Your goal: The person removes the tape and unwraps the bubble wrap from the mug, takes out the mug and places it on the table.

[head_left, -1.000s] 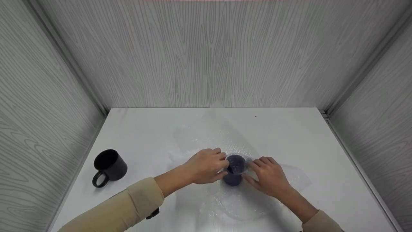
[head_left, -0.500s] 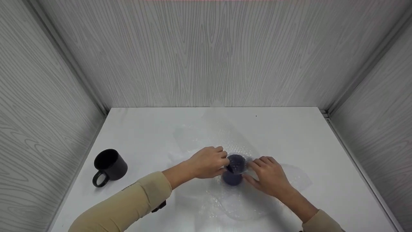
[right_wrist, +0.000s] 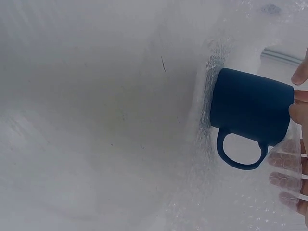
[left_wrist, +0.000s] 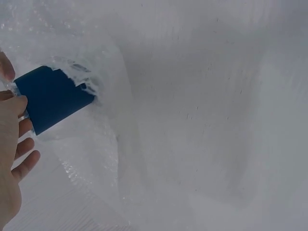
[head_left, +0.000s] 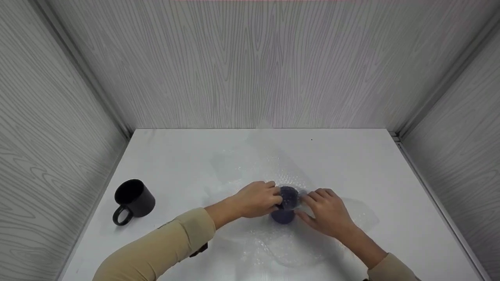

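A dark blue mug (head_left: 283, 217) stands on a sheet of clear bubble wrap (head_left: 289, 248), part of which is folded up over its top. At the mug's left rim my left hand (head_left: 258, 199) pinches the wrap with curled fingers. My right hand (head_left: 328, 212) holds the wrap against the opposite side, its thumb at the mug's rim. In the right wrist view, the mug's handle (right_wrist: 243, 166) sticks out sideways, and several fingers (right_wrist: 284, 180) show through the wrap. The left wrist view shows torn-looking wrap edges across the mug's side (left_wrist: 53, 98).
A black mug (head_left: 134, 201) stands upright at the table's left, its handle toward the front. Bubble wrap spreads flat behind and around the hands. Grey wood-patterned panels (head_left: 250, 66) enclose the white table (head_left: 187, 152) at the back and both sides.
My left hand and forearm have shifted right, the fingers now further over the blue mug's left rim. The right hand stays almost still. The black mug has not moved.
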`<state>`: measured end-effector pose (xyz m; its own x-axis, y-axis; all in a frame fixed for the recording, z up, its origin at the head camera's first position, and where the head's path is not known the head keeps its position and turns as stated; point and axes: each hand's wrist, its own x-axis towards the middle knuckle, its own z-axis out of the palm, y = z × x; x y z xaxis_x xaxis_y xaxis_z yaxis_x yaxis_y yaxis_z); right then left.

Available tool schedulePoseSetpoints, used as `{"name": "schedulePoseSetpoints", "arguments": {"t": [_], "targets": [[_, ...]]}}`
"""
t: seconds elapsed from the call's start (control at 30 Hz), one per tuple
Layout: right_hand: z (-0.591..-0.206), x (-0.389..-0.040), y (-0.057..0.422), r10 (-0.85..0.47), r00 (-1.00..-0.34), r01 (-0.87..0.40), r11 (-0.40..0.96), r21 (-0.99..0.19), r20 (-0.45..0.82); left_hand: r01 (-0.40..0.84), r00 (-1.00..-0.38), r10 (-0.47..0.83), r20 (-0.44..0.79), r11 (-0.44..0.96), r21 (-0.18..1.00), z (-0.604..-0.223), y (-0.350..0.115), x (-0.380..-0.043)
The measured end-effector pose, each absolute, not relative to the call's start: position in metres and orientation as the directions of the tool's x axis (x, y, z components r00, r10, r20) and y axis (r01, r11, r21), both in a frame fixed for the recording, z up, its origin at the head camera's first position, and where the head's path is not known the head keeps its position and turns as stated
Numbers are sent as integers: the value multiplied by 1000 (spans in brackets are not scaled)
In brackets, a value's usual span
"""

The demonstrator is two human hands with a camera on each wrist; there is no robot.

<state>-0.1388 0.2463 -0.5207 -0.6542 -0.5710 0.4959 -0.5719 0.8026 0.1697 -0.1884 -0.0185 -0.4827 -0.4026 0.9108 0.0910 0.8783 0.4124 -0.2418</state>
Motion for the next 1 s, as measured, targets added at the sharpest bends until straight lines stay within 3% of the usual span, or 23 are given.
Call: {"name": "schedulePoseSetpoints", "arguments": {"t": [0.5, 1.0], "targets": [[-518, -142, 248, -594, -612, -597, 780, 187, 523, 872, -399, 913, 83, 406, -276, -486, -14, -189], [-504, -143, 244, -678, -528, -689, 694, 209, 512, 872, -407, 912, 59, 407, -274, -485, -12, -188]]}}
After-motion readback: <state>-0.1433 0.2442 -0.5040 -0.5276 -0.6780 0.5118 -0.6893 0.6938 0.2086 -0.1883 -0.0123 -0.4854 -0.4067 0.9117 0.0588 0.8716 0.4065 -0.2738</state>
